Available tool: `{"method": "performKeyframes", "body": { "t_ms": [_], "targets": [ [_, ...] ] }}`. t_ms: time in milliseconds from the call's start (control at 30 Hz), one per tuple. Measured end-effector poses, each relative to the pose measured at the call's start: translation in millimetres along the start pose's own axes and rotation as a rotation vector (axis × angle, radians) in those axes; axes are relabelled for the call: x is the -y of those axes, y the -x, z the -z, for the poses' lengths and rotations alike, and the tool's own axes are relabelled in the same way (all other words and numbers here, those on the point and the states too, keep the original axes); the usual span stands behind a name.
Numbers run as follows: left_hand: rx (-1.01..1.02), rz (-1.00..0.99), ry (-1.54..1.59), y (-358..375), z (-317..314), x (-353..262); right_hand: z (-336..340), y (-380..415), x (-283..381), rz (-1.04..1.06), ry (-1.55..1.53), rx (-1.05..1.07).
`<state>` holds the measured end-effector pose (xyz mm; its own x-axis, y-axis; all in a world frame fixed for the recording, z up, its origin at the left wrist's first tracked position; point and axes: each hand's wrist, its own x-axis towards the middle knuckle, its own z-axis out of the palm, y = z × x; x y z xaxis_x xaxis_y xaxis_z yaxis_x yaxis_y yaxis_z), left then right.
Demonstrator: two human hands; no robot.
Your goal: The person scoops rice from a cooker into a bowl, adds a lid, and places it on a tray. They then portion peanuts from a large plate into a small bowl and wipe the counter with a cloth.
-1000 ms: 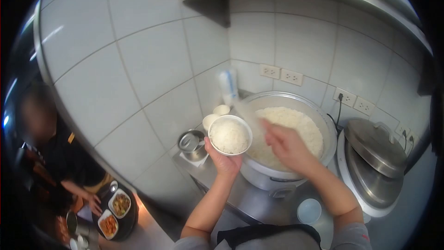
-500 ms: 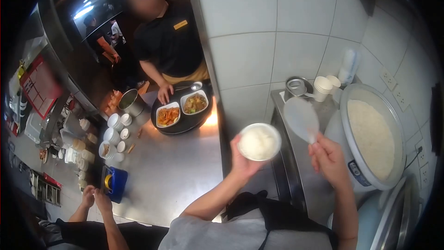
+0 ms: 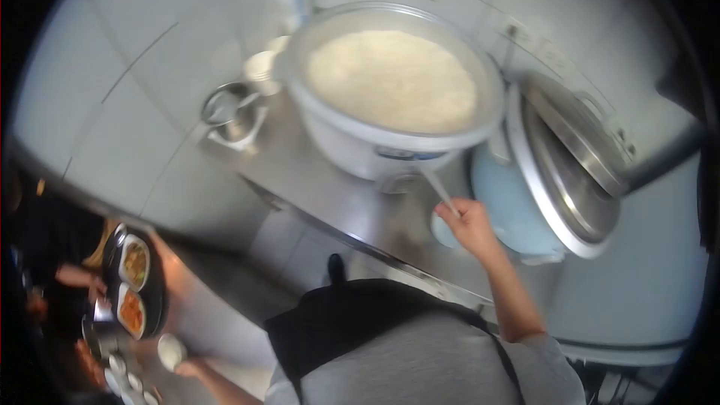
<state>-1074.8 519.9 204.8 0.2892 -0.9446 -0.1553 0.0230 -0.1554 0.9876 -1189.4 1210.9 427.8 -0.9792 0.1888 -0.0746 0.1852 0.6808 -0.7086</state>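
At the lower left, my left hand (image 3: pixel 193 368) holds a small white bowl of rice (image 3: pixel 172 352) out over the steel counter, close to the black tray. My right hand (image 3: pixel 472 226) is closed round the handle of a white rice paddle (image 3: pixel 440 189), just in front of the big rice cooker. Motion blur makes the paddle's blade hard to make out. The round rice cooker (image 3: pixel 337 131) stands uncovered on a steel table, filled with white rice (image 3: pixel 394 79).
A black tray (image 3: pixel 156 301) carries two dishes of food, with a person's hand (image 3: pixel 94 285) beside it. Stacked cups (image 3: pixel 261 69) and a metal container (image 3: pixel 225 105) stand left of the cooker. A light-blue vessel (image 3: pixel 502 202) with metal lids (image 3: pixel 574 172) is at right.
The view has swung right towards the rice cooker. My left hand has carried the rice bowl left to the counter by the tray. The paddle has come down in front of the cooker.
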Motion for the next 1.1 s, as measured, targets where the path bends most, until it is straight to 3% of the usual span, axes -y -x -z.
{"method": "performKeyframes", "body": {
  "t_ms": [33, 67, 133, 333, 400, 433, 500, 533, 567, 633, 667, 700, 767, 800, 867, 900, 967, 1000, 1033, 1067, 1100],
  "targets": [
    [0.043, 0.015, -0.019, 22.4, -21.5, 7.2, 1.5, 8.4, -16.4, 0.033, 0.065, -0.046],
    [0.079, -0.091, -0.067, 39.6, -33.9, 11.3, 1.7, 17.8, -32.9, 0.008, 0.076, -0.063],
    [0.127, -0.312, -0.142, 59.7, -49.1, 15.2, -9.1, 37.9, -59.9, 0.264, 0.255, -0.192],
    [0.22, -1.004, -0.305, 89.7, -82.4, 9.9, -36.0, 59.2, -104.9, 0.056, 0.352, -0.142],
    [0.24, -1.238, -0.361, 104.1, -93.1, 4.2, -34.5, 55.6, -112.6, 0.106, 0.339, -0.14],
    [0.625, -0.834, -0.121, 213.6, -88.3, -42.8, -32.9, 53.4, -113.1, 0.159, 0.324, -0.137],
    [1.034, -0.814, 0.021, 341.0, -63.5, -76.6, -26.1, 53.0, -103.9, 0.165, 0.297, -0.158],
    [1.2, -0.563, 0.106, 387.1, -60.4, -70.1, -19.7, 53.3, -96.6, 0.177, 0.27, -0.177],
    [1.48, -0.76, 0.163, 414.2, -53.5, -69.0, -13.6, 56.0, -90.0, 0.184, 0.272, -0.182],
    [2.072, -0.53, 0.117, 465.2, -34.8, -77.1, -3.4, 64.3, -75.0, 0.257, 0.249, -0.253],
    [2.363, -0.218, -0.071, 486.2, -28.8, -80.1, 2.9, 69.2, -71.2, 0.335, 0.174, -0.256],
    [2.551, 0.248, -0.144, 507.6, -20.4, -83.4, 11.3, 71.2, -64.0, 0.414, 0.1, -0.256],
    [2.509, 1.409, -0.343, 537.1, -9.4, -89.7, 34.7, 75.0, -16.6, 0.578, -0.013, -0.102],
    [2.516, 1.397, -0.334, 547.6, -7.9, -105.7, 39.6, 71.3, -1.4, 0.589, -0.013, -0.106],
    [2.13, 1.658, -0.598, 560.6, -8.5, -146.3, 49.0, 58.1, 26.0, 0.712, -0.058, 0.192],
    [2.093, 1.901, -0.457, 560.4, -15.1, -139.3, 59.7, 52.3, 42.1, 0.72, -0.059, 0.188],
    [2.226, 1.514, -0.52, 545.1, -29.7, -117.3, 85.6, 32.7, 75.2, 0.419, -0.125, 0.267],
    [2.233, 1.501, -0.519, 533.6, -38.6, -112.4, 98.4, 19.5, 86.8, 0.309, -0.184, 0.237],
    [2.109, 1.873, -0.43, 520.5, -48.2, -108.7, 110.6, 2.1, 95.6, 0.196, -0.244, 0.209],
    [1.934, 2.234, -0.326, 510.2, -57.3, -106.9, 121.8, -25.3, 101.1, 0.18, -0.092, 0.177],
    [1.944, 2.23, -0.327, 502.4, -63.5, -112.5, 132.9, -57.0, 104.6, 0.164, 0.061, 0.145]
  ]
}}
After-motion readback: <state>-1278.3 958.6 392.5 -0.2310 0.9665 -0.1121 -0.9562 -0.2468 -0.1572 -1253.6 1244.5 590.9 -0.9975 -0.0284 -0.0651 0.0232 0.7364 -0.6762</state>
